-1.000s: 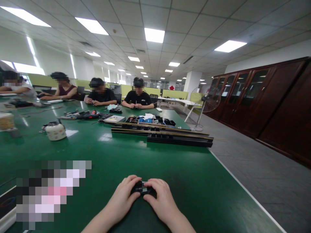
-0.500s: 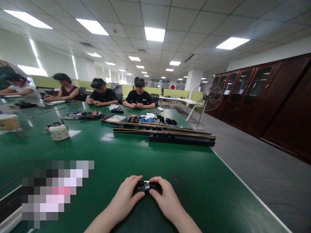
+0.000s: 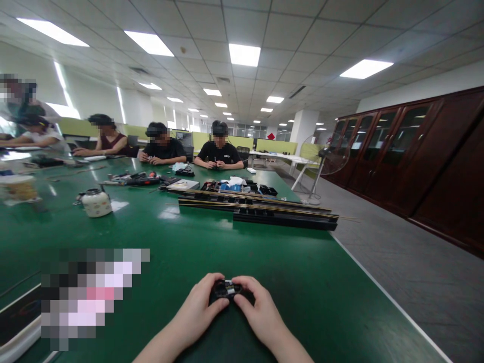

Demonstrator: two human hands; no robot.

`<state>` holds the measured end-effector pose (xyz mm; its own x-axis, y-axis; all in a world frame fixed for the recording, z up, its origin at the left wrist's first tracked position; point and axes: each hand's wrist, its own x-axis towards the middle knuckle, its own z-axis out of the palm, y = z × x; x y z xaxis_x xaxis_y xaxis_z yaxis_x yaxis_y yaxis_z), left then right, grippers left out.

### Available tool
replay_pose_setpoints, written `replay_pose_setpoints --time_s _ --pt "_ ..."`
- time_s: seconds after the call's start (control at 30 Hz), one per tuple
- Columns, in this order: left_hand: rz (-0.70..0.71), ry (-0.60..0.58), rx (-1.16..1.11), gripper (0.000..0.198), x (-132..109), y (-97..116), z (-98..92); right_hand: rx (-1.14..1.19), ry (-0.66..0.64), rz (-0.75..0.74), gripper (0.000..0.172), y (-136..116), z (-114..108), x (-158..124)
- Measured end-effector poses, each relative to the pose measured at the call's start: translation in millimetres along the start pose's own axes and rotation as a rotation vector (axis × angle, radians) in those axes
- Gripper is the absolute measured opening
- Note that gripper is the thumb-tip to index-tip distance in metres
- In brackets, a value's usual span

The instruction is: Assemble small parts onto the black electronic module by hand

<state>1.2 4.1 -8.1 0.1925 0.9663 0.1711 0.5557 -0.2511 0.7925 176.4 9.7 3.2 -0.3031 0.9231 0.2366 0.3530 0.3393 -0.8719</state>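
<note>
Between my two hands is a small black device (image 3: 228, 289), with a pale rectangular part and some metallic detail showing in its middle. Its exact kind is too small to make out. My left hand (image 3: 204, 300) grips its left end between thumb and fingers. Around the right end, the thumb and fingers of my right hand (image 3: 254, 298) are closed in the same way. Both hands are low over the green table (image 3: 287, 272), near its front. My fingertips hide the two ends of the device.
Long black rails (image 3: 285, 221) with thin brass-coloured rods lie across the table ahead. Behind them are black trays (image 3: 266, 189) of parts. A white jar (image 3: 97, 202) stands to the left, and a blurred-out item (image 3: 94, 292) lies nearer. Several people sit at the far side.
The view has shifted slightly, so the background sits a little further right. Both hands keep their hold on the black device, which is tilted slightly differently. A person at far left shows more.
</note>
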Motion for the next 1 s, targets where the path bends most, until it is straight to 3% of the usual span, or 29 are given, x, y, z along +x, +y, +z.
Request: replay_pose_setpoints --time_s 0.4,0.63,1.0 --pt "-0.003 0.002 0.06 0.029 0.3 -2.9 0.8 -0.111 -0.059 -0.006 0.023 -6.0 0.0 -1.0" --pt "0.086 0.029 0.067 0.028 -1.4 0.6 0.0 -0.144 -0.039 -0.022 0.025 -3.4 2.2 -2.1" --pt "0.083 0.044 0.126 0.029 -0.4 1.8 -3.6 -0.149 0.039 0.046 0.032 -0.5 5.2 -1.7"
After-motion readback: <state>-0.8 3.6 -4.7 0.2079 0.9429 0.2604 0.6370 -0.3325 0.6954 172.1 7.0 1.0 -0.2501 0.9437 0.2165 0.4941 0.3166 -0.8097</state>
